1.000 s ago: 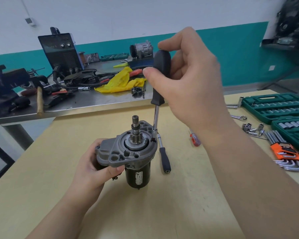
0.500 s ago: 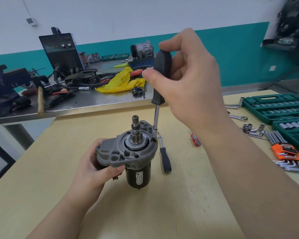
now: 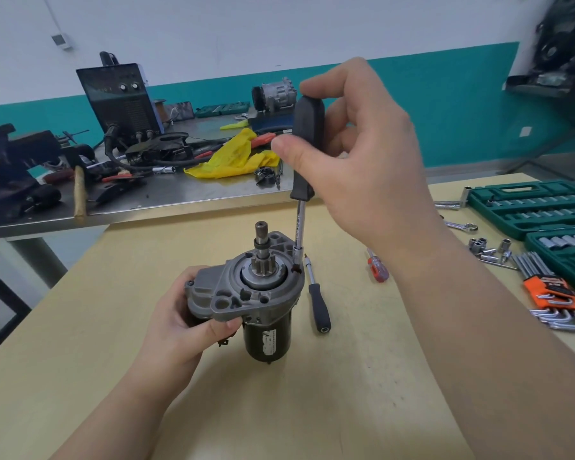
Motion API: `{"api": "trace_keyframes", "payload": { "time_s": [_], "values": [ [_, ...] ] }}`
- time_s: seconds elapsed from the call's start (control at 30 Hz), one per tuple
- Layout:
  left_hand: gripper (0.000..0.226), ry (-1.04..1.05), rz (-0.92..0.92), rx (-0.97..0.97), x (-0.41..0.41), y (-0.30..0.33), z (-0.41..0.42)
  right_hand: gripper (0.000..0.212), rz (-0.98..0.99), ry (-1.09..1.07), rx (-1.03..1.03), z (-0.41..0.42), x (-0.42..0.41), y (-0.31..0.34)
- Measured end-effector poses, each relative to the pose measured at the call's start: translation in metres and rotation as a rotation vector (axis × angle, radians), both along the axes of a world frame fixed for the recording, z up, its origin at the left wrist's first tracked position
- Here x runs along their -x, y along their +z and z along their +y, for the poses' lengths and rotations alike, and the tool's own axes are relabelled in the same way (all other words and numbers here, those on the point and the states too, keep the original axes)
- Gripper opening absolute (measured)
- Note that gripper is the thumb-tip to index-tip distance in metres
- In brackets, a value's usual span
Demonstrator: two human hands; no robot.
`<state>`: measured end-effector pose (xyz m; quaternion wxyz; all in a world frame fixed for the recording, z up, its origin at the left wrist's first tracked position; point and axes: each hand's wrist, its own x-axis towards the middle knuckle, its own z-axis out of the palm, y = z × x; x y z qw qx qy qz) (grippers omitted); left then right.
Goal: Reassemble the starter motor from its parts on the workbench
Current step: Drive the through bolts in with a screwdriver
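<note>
- We stand the starter motor (image 3: 256, 300), a black cylindrical body capped by a grey cast-aluminium nose housing, upright near the middle of the pale wooden desk (image 3: 362, 393). Its pinion gear and shaft point upward. This puts the housing's fastener bores in line with a tool brought down from above.
- Our left hand (image 3: 186, 323) wraps the housing's near-left side, thumb pressed on the flange. This grip is closed on the starter motor; we judge it resists the turning force, so the body does not spin on the desk.
- Our right hand (image 3: 362, 154) pinches the black-handled, steel-shafted driver (image 3: 304, 167) between thumb and fingers near the handle's top. This grip is closed on the driver, lightly, which suits fast spinning more than final tightening.
- The driver stands nearly vertical, its tip seated at a bore on the flange's far-right edge. The fastener itself is too small to tell.
- We judge the step to be running in a through-bolt or housing screw, late in reassembly.
- A second black-handled bit driver (image 3: 317, 300) lies just right of the motor, and a small red-handled screwdriver (image 3: 377, 265) farther right, both within reach.
- The green socket case (image 3: 528, 207) and orange-held hex keys (image 3: 551, 293) sit at the desk's right edge, well apart from the work.
</note>
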<state>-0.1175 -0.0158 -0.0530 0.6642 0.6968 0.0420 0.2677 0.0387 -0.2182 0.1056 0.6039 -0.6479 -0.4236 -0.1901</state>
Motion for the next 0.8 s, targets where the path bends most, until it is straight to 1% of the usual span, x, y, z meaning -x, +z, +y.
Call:
{"api": "trace_keyframes", "payload": {
  "time_s": [0.07, 0.1, 0.17, 0.23, 0.27, 0.37, 0.4, 0.43, 0.47, 0.5, 0.57, 0.6, 0.63, 0.67, 0.73, 0.77, 0.8],
  "values": [
    [0.074, -0.001, 0.0, 0.0, 0.0, 0.0, 0.0, 0.023, 0.114, 0.226, -0.007, -0.003, -0.002, 0.003],
    [0.074, 0.0, 0.0, 0.001, 0.001, 0.001, -0.001, 0.021, 0.165, 0.331, -0.011, -0.005, -0.002, 0.004],
    [0.075, 0.001, -0.001, 0.003, 0.001, 0.001, -0.002, 0.025, 0.21, 0.454, -0.008, -0.009, -0.003, 0.006],
    [0.075, -0.001, -0.001, 0.001, 0.001, 0.002, -0.002, 0.027, 0.187, 0.445, -0.001, -0.012, -0.002, 0.008],
    [0.074, -0.002, 0.0, -0.001, 0.001, 0.002, -0.002, 0.028, 0.153, 0.381, -0.002, -0.012, -0.002, 0.007],
    [0.073, -0.001, 0.004, -0.003, 0.0, 0.002, -0.002, 0.034, 0.005, 0.039, -0.014, -0.006, -0.001, 0.004],
    [0.073, -0.002, 0.003, -0.003, 0.001, 0.002, -0.002, 0.036, -0.022, -0.018, -0.02, -0.004, 0.001, 0.002],
    [0.073, -0.002, 0.001, -0.002, 0.001, 0.002, -0.002, 0.035, -0.034, -0.027, -0.024, -0.003, 0.001, 0.002],
    [0.073, -0.002, 0.001, -0.001, 0.001, 0.002, -0.002, 0.033, -0.027, 0.011, -0.026, -0.003, 0.001, 0.002],
    [0.074, -0.001, 0.002, 0.001, 0.001, 0.002, -0.002, 0.029, 0.008, 0.096, -0.033, -0.004, 0.0, 0.003],
    [0.074, 0.001, 0.005, 0.0, 0.001, 0.002, -0.003, 0.017, 0.122, 0.365, -0.041, -0.008, -0.002, 0.005],
    [0.075, 0.002, 0.007, -0.002, 0.001, 0.002, -0.003, 0.017, 0.175, 0.498, -0.029, -0.01, -0.002, 0.005],
    [0.075, 0.003, 0.009, -0.002, 0.001, 0.002, -0.003, 0.021, 0.206, 0.6, -0.002, -0.012, -0.002, 0.005],
    [0.075, 0.004, 0.01, -0.002, 0.001, 0.002, -0.002, 0.026, 0.209, 0.659, 0.028, -0.013, -0.002, 0.005],
    [0.075, -0.001, 0.012, -0.001, 0.001, 0.001, -0.001, 0.031, 0.178, 0.648, 0.047, -0.014, -0.001, 0.005],
    [0.075, -0.004, 0.014, -0.002, 0.001, 0.001, -0.001, 0.031, 0.148, 0.594, 0.034, -0.013, -0.001, 0.005],
    [0.075, -0.004, 0.017, -0.004, 0.0, 0.001, -0.001, 0.031, 0.096, 0.485, 0.023, -0.012, -0.001, 0.004]
  ]
}}
